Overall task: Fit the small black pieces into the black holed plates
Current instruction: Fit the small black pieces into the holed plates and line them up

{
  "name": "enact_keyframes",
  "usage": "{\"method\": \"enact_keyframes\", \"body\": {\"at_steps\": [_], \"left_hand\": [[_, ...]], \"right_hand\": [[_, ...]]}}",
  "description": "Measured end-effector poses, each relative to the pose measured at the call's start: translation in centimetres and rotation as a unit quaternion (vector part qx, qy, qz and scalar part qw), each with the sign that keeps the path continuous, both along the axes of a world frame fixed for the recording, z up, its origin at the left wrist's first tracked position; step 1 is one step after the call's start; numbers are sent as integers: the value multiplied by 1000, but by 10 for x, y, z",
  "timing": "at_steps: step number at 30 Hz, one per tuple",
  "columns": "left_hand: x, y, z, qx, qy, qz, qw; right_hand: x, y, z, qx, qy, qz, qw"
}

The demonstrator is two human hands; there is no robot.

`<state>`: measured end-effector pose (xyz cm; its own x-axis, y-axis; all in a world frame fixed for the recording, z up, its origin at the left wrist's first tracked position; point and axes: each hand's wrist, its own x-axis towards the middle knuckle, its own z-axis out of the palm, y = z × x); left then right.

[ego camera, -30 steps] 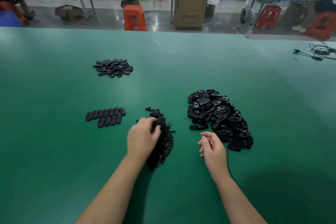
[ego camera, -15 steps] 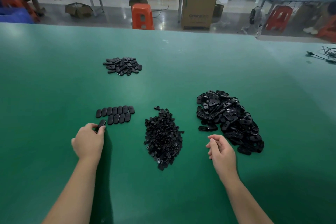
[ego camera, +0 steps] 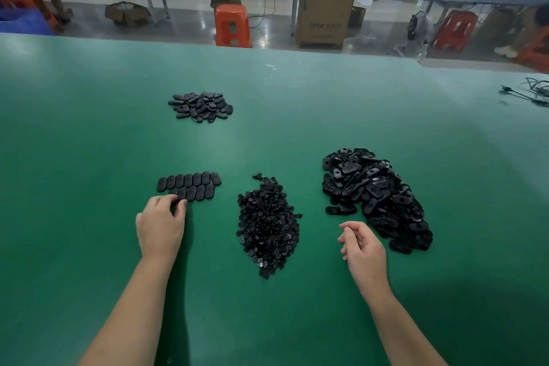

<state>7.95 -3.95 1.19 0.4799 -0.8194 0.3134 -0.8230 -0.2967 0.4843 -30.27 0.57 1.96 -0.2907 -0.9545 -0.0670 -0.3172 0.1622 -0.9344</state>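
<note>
Head view: on the green table [ego camera: 89,134] the big heap of holed plates [ego camera: 377,196] and the pile of small pieces [ego camera: 269,226] lie untouched, while the left hand [ego camera: 160,226] has swung from that pile across to the neat rows of finished plates [ego camera: 190,186]. Its fingertips [ego camera: 181,203] now press one more plate into the lower row's left end, so another unit looks done. The right hand [ego camera: 364,249] waits near the heap, fingers loosely curled, seemingly empty.

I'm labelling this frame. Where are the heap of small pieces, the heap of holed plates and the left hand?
heap of small pieces [ego camera: 269,223]: head view, heap's middle.
heap of holed plates [ego camera: 375,193]: head view, heap's middle.
left hand [ego camera: 160,224]: head view, back of hand.
</note>
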Motion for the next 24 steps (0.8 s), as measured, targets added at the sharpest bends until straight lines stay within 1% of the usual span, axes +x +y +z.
{"method": "enact_keyframes", "body": {"at_steps": [6,14,18,22,24], "left_hand": [[0,-2,-1,0,-23,-12,1000],[-3,1,-2,-34,-42,-32,998],[-19,6,5,-43,0,-56,997],[-58,11,6,-23,43,-109,993],[-78,12,4,-9,64,-118,991]], "right_hand": [[0,1,-1,-2,1,2,1000],[0,1,0,-2,-3,2,1000],[0,0,0,-1,-2,4,1000],[0,0,-1,0,11,6,1000],[0,0,0,0,17,6,1000]]}}
